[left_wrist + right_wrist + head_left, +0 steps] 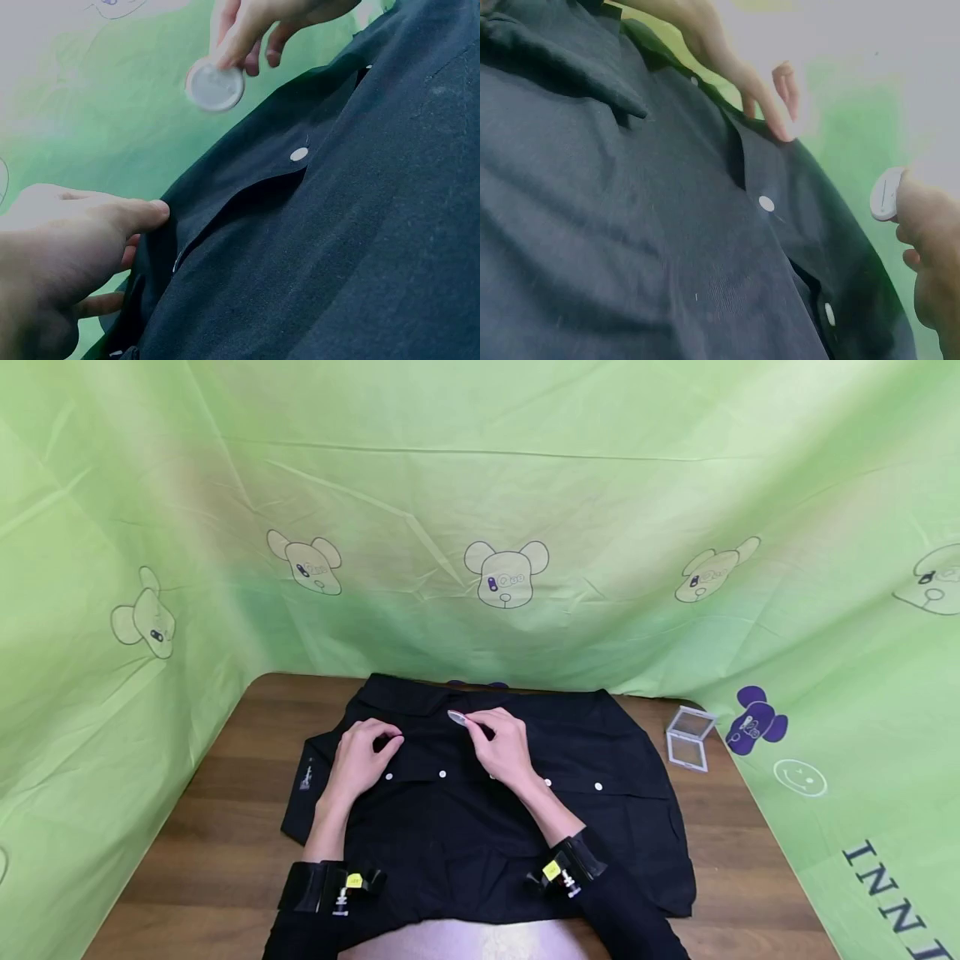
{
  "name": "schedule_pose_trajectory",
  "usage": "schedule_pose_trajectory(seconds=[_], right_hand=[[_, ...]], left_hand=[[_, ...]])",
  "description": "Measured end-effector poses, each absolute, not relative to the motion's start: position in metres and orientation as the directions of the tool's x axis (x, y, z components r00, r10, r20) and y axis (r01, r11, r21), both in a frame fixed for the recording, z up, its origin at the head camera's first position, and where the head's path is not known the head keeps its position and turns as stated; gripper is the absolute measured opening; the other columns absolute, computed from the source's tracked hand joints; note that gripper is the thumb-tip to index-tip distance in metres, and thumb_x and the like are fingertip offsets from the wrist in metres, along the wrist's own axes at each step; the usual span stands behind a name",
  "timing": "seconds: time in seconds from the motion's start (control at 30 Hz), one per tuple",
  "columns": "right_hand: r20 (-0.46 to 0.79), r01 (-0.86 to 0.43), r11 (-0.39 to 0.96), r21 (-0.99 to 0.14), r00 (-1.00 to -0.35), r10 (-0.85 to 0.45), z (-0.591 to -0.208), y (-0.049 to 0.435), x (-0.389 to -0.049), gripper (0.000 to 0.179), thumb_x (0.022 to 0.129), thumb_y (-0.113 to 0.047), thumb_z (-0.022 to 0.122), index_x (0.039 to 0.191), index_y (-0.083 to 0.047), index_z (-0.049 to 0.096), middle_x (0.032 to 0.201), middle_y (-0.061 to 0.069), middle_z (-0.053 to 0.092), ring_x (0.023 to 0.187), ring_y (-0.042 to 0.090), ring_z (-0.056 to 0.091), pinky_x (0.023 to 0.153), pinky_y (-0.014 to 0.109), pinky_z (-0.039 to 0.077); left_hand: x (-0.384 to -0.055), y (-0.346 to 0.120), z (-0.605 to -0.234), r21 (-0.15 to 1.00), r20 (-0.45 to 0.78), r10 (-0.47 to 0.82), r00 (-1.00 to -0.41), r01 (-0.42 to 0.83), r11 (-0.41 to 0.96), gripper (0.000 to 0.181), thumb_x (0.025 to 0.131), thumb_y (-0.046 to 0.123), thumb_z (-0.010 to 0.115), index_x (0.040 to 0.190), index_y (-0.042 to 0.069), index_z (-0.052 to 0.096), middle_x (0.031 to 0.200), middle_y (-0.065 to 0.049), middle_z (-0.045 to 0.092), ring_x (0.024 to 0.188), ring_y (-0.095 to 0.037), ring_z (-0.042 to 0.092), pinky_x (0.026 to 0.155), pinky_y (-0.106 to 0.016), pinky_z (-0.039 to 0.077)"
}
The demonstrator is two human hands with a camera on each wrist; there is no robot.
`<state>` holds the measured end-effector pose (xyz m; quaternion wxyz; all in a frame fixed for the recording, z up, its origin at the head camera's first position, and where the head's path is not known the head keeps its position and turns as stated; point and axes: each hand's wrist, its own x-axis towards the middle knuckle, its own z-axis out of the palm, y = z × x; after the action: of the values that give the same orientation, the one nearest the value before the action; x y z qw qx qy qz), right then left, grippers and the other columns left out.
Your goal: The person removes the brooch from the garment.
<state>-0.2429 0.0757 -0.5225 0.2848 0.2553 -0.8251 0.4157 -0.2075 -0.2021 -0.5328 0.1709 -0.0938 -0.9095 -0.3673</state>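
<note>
A black shirt (465, 827) with white buttons lies spread sideways, its button placket running across it from left to right. My left hand (362, 758) is over the upper left part, thumb and forefinger curved together. In the left wrist view its thumb (154, 214) meets the edge of the cloth, which it pinches. My right hand (504, 747) is above the shirt's upper middle. Between thumb and fingers it holds a small round white disc (215, 85) with a raised rim, seen nearly edge-on in the right wrist view. Near the left hand, a white button (299, 154) shows beside a gap in the placket.
The shirt lies on a brown wooden table (217, 810). To its right stands an open, clear square case (687, 739), its lid raised. Green printed cloth (600, 485) hangs behind the table and along both sides. Black bands with clamps sit on both wrists.
</note>
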Motion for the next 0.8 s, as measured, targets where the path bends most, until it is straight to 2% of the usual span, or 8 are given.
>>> schedule_pose_trajectory(seconds=[0.27,0.47,0.57,0.7,0.8], right_hand=[[0.652,-0.613,0.51,-0.604,-0.747,-0.125,-0.52,0.103,-0.23,0.008,0.097,-0.008,0.087,0.103,-0.01,0.091,0.098,0.005,0.088,0.091,0.024,0.082,0.077,0.04,0.063],[0.648,-0.597,0.506,-0.623,-0.756,-0.095,-0.517,0.119,-0.225,0.008,0.097,-0.008,0.088,0.103,-0.012,0.091,0.098,0.005,0.088,0.091,0.022,0.082,0.08,0.032,0.062],[0.641,-0.588,0.497,-0.638,-0.764,-0.081,-0.514,0.125,-0.223,0.007,0.097,-0.009,0.089,0.103,-0.012,0.091,0.098,0.005,0.088,0.091,0.022,0.082,0.082,0.034,0.063],[0.644,-0.593,0.48,-0.646,-0.761,-0.074,-0.511,0.131,-0.221,0.007,0.096,-0.008,0.089,0.102,-0.011,0.091,0.098,0.006,0.088,0.091,0.023,0.083,0.083,0.038,0.064],[0.648,-0.599,0.471,-0.647,-0.758,-0.073,-0.509,0.133,-0.22,0.007,0.096,-0.007,0.089,0.103,-0.01,0.091,0.099,0.006,0.088,0.091,0.024,0.083,0.083,0.03,0.062]], left_hand=[[-0.206,-0.201,-0.527,0.593,0.357,0.107,-0.928,0.313,0.741,0.019,0.104,0.021,0.082,0.117,0.007,0.086,0.125,-0.015,0.082,0.119,-0.041,0.074,0.107,-0.062,0.056],[-0.205,-0.191,-0.517,0.527,0.379,0.171,-0.909,0.364,0.768,0.028,0.106,0.024,0.08,0.125,0.004,0.083,0.131,-0.017,0.08,0.123,-0.044,0.073,0.107,-0.068,0.055],[-0.21,-0.182,-0.515,0.491,0.373,0.237,-0.897,0.407,0.77,0.035,0.108,0.03,0.077,0.132,0.004,0.08,0.137,-0.019,0.078,0.128,-0.046,0.071,0.108,-0.07,0.054],[-0.233,-0.17,-0.539,0.418,0.375,0.335,-0.865,0.48,0.771,0.05,0.117,0.049,0.059,0.143,0.01,0.075,0.148,-0.017,0.073,0.14,-0.042,0.067,0.114,-0.068,0.052],[-0.251,-0.159,-0.561,0.353,0.369,0.402,-0.838,0.526,0.773,0.064,0.119,0.061,0.043,0.149,0.013,0.071,0.154,-0.014,0.07,0.148,-0.036,0.062,0.12,-0.063,0.049]])
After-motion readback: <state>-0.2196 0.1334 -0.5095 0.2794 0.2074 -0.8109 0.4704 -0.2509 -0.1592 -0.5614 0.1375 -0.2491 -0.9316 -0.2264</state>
